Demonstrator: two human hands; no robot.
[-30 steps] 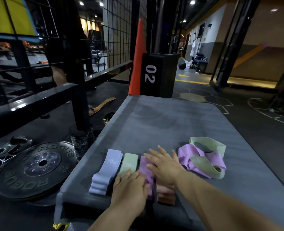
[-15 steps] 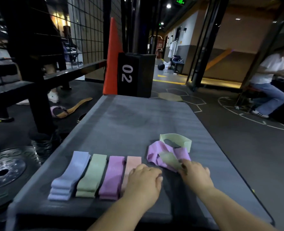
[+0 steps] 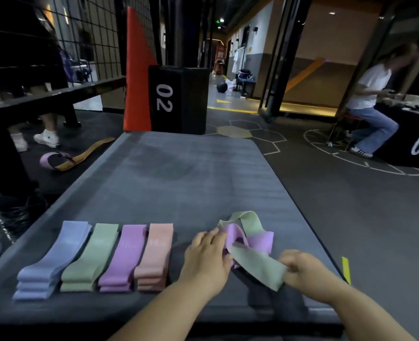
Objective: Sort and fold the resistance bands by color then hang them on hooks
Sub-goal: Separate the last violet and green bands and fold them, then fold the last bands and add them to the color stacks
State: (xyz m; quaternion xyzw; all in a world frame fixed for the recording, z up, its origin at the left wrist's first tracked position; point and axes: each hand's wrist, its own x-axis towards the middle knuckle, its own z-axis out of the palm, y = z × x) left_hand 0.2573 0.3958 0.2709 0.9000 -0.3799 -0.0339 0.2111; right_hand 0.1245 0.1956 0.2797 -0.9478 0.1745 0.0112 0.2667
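Your right hand [image 3: 301,269] pinches the green band [image 3: 257,264], tangled through the purple band [image 3: 260,239] that your left hand [image 3: 208,257] grips. Four folded stacks [image 3: 127,252] lie just left on the mat [image 3: 179,180], with a black box [image 3: 179,99] beyond.

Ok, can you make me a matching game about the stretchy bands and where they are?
Things:
1. blue stack
2. pink stack
3. loose green band
4. loose purple band

Places:
A. pinched by the right hand
B. left end of the row
C. held by the left hand
D. right end of the row

Pairs: 1-B, 2-D, 3-A, 4-C.
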